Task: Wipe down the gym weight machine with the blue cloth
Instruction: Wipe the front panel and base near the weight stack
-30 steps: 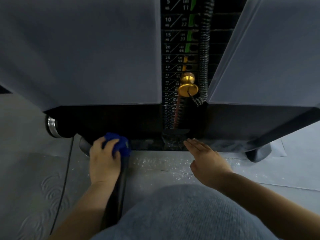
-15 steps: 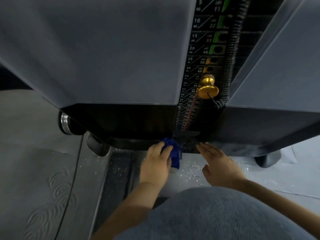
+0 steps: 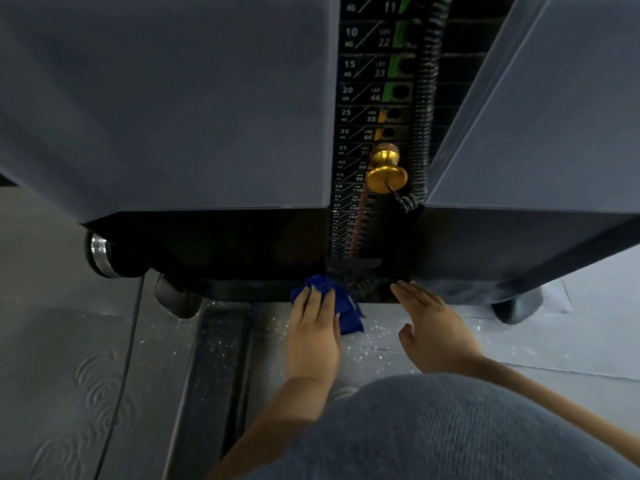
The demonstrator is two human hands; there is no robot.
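Observation:
The weight machine rises in front of me, with grey side panels and a black numbered weight stack between them. A gold selector pin sticks out of the stack. My left hand presses the crumpled blue cloth with straight fingers against the machine's black bottom rail, just below the stack. My right hand rests flat on the floor by the rail, fingers straight, holding nothing.
A black coiled cable hangs beside the stack. Rubber feet carry the machine. A thin black cord runs over the grey floor on the left. A dark floor strip runs toward me. My knee fills the bottom.
My left hand has slid the cloth rightward along the bottom rail, from the left corner to just under the weight stack. My right hand stayed by the rail.

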